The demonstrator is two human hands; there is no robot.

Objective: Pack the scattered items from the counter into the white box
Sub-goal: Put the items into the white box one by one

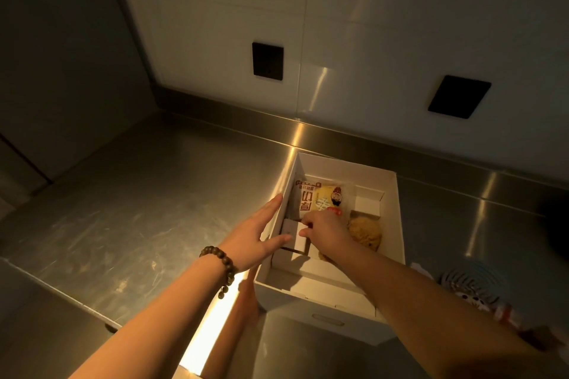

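Note:
The white box (pixel 397 212) stands open on the steel counter, near the back wall. Inside lie a white packet with red print (pixel 303 197), a yellow wrapped snack (pixel 328 198), a brown fluffy lump (pixel 368 232) and a small white carton (pixel 297 235). My right hand (pixel 324 232) is down in the box and pinches the small white carton at its top edge. My left hand (pixel 257 234) lies flat with straight fingers against the box's left wall, thumb over the rim.
The steel counter (pixel 154 194) stretches left of the box. A blue-and-white patterned item (pixel 471 283) with a red-and-white packet (pixel 505 315) lies at the right. Two black wall plates (pixel 267 61) (pixel 458 97) sit on the white wall behind.

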